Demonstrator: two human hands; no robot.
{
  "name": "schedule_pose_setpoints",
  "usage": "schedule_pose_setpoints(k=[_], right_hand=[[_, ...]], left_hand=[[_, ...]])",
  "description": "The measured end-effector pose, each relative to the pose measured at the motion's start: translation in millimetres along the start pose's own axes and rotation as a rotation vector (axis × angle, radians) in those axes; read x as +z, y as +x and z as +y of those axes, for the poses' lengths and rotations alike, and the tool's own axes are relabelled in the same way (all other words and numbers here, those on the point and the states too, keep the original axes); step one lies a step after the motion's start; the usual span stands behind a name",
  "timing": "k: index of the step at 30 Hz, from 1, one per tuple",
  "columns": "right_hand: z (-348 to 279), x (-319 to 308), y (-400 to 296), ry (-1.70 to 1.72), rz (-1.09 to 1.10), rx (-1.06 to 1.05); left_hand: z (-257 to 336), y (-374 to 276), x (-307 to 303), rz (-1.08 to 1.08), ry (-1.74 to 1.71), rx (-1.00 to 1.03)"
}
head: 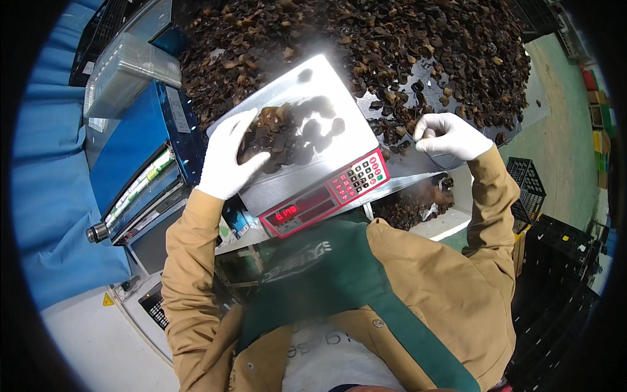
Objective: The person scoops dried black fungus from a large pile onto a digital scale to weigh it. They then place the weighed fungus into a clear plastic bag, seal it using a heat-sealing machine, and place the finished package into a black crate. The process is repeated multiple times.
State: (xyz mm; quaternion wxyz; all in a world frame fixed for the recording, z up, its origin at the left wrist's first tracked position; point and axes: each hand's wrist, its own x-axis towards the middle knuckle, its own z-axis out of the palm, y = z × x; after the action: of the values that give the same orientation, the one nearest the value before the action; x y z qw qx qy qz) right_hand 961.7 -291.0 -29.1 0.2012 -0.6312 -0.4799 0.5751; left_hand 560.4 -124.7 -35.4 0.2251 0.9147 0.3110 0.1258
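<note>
A digital bench scale [338, 142] with a steel pan and a red keypad panel stands tilted across my view, its display lit with red digits. On the pan lies a small pile of dark brown wood ear mushrooms [272, 139], and their shadows fall to its right. My left hand [230, 157], in a white glove, cups the pile's left edge with thumb and fingers apart. To the right of the scale, my white-gloved right hand [453, 134] hovers over loose mushrooms, fingers curled towards the thumb. Something brown shows between them; whether it is held is unclear.
A large heap of wood ear mushrooms [441, 39] covers the table behind the scale. Clear plastic boxes [132, 73] and a blue machine [132, 157] stand at left. Below the table edge sits a white bin [453, 228] holding mushrooms. Black crates [526, 188] stand at right.
</note>
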Motion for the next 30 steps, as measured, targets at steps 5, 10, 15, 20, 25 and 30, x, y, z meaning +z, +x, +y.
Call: schedule_pose_setpoints(k=[5, 10, 15, 20, 25, 30], right_hand=[[-25, 65, 41, -0.226, 0.453, -0.458], [-49, 147, 116, -0.581, 0.532, -0.876], [-31, 133, 119, -0.665, 0.591, -0.914], [-36, 128, 118, -0.542, 0.491, -0.861], [-40, 133, 113, -0.855, 0.439, -0.839], [-66, 107, 131, -0.632, 0.429, -0.896]], left_hand=[[-5, 12, 18, -0.085, -0.049, 0.014], [10, 19, 48, 0.065, -0.147, 0.009], [-8, 8, 36, 0.009, -0.13, 0.027], [-4, -3, 29, 0.042, -0.035, 0.118], [-7, 1, 40, -0.12, 0.063, 0.083], [-10, -18, 40, 0.091, -0.041, 0.056]])
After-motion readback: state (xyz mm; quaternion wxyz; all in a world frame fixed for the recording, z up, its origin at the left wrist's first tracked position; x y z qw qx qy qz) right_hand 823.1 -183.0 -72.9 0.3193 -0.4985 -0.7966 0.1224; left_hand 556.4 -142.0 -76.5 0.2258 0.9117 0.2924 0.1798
